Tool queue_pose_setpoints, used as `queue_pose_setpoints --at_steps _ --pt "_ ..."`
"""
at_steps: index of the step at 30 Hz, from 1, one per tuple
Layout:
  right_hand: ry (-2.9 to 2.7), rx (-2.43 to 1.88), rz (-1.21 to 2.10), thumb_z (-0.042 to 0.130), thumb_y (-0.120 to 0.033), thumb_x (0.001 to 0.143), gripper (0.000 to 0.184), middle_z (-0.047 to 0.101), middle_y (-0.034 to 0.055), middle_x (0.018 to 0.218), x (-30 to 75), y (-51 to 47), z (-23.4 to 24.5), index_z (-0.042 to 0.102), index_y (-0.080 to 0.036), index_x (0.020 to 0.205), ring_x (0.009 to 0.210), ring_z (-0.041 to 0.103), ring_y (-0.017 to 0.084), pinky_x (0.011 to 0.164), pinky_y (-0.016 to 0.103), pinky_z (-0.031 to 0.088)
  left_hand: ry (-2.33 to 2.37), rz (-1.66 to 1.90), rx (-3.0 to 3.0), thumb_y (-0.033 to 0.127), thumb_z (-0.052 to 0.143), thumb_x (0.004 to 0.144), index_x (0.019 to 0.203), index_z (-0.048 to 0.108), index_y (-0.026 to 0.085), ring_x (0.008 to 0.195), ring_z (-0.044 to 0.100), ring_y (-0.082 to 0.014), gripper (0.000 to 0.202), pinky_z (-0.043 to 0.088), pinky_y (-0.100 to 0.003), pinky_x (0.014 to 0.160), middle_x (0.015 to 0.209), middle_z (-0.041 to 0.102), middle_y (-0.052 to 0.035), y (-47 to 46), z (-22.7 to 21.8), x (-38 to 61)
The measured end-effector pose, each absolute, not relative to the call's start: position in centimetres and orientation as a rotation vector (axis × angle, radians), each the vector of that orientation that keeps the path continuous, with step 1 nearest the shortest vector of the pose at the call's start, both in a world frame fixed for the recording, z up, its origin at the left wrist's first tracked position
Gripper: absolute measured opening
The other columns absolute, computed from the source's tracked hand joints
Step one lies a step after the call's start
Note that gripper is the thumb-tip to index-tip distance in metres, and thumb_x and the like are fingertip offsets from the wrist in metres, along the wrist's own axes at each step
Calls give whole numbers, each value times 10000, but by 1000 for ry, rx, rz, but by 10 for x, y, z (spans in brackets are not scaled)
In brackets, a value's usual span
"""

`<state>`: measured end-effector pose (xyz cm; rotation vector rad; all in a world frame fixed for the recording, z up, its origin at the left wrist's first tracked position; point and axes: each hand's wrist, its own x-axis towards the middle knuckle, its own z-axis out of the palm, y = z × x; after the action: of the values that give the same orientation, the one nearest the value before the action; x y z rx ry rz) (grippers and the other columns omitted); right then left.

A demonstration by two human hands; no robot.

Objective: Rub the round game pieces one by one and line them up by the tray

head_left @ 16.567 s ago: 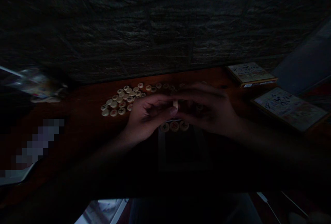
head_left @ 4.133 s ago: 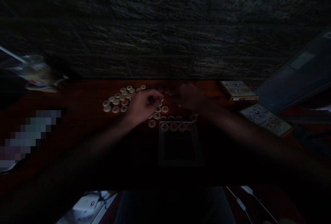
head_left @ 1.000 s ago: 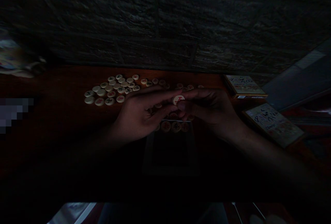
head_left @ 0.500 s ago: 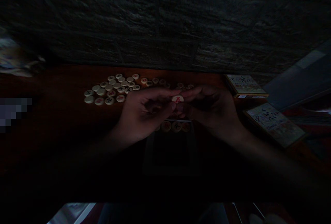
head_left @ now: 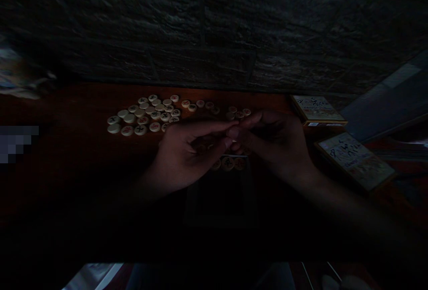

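My left hand [head_left: 187, 151] and my right hand [head_left: 279, 145] meet at the fingertips above a dark tray [head_left: 219, 192], closed round one Chinese chess piece [head_left: 234, 141]. Only a pale sliver of that piece shows; fingers and thumbs cover its face. Below the hands, a few round wooden pieces [head_left: 228, 163] with red or black characters sit along the tray's far end. More chess pieces [head_left: 140, 130] lie loosely grouped on the wooden table beyond my left hand. Past my right fingertips is a smaller cluster of pieces [head_left: 239, 114].
Two flat patterned boxes, one [head_left: 317, 109] near the wall and one [head_left: 357, 160] closer, lie to the right. A dark stone wall [head_left: 200, 35] rises behind the table [head_left: 80, 120]. A blurred light-coloured object [head_left: 23, 73] stands at far left. Lighting is very dim.
The chess piece's red character faced me between the fingertips; now the fingers have turned it and closed over it, hiding its face. Both hands stay in nearly the same place.
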<state>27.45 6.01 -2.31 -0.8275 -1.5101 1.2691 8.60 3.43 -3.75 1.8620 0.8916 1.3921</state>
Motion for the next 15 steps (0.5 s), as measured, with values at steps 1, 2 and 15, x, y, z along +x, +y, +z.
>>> queue_pose_setpoints --at_steps 1,2,15 --pt "-1505 -838 1276 926 -385 722 250 765 11 701 275 60 -23 766 -199 773 595 713 143 564 258 607 888 1386 1846 128 747 903 1184 782 214 897 810 -172 295 675 -237 831 1104 825 -26 34 -38 86" --pt "-1502 -842 1284 925 -394 721 257 766 12 705 275 60 -23 764 -200 770 596 713 146 568 264 608 893 1380 1826 138 753 901 1177 783 214 880 811 -174 287 678 -243 822 1078 829 -25 34 -39 87" --pt "-1548 -758 1314 873 -396 798 220 780 17 769 274 60 -25 802 -203 877 662 731 138 627 247 608 995 1440 1644 201 752 929 1032 820 215 773 816 -193 124 699 -285 716 922 841 -16 41 -36 87"
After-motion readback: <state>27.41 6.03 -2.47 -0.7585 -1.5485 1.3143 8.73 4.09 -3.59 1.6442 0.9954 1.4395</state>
